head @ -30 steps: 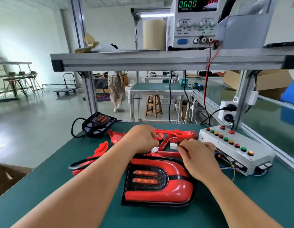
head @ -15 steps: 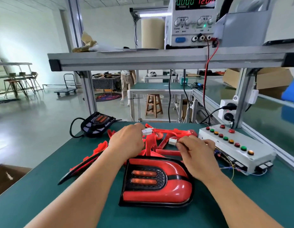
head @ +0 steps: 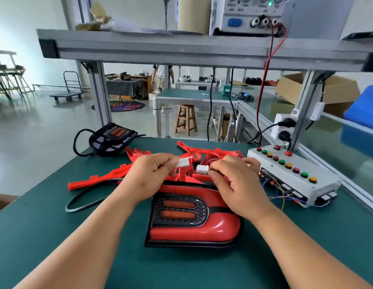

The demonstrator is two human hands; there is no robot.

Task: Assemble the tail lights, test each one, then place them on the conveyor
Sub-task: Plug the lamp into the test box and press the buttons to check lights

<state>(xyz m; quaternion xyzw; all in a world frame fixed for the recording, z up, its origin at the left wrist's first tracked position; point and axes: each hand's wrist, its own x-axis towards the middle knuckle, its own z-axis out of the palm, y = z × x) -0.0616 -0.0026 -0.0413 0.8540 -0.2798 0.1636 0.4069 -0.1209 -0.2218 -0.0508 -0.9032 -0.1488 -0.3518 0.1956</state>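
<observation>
An assembled red tail light [head: 194, 217] with two orange lenses lies on the green bench in front of me. My left hand [head: 149, 178] pinches a white plug [head: 184, 162] on the light's black cable [head: 85, 202]. My right hand [head: 237, 184] pinches a second white plug [head: 202, 169] wired to the grey test box [head: 294, 176]. The two plugs face each other a small gap apart, above the light's far edge.
Loose red housing parts [head: 102, 178] lie behind and left of the light. A black tail light unit [head: 111, 138] sits at the far left corner. A power supply [head: 246, 15] stands on the overhead shelf. A person walks in the background.
My left hand has moved right with its plug, closing most of the gap to the plug in my right hand. The view has tilted downward.
</observation>
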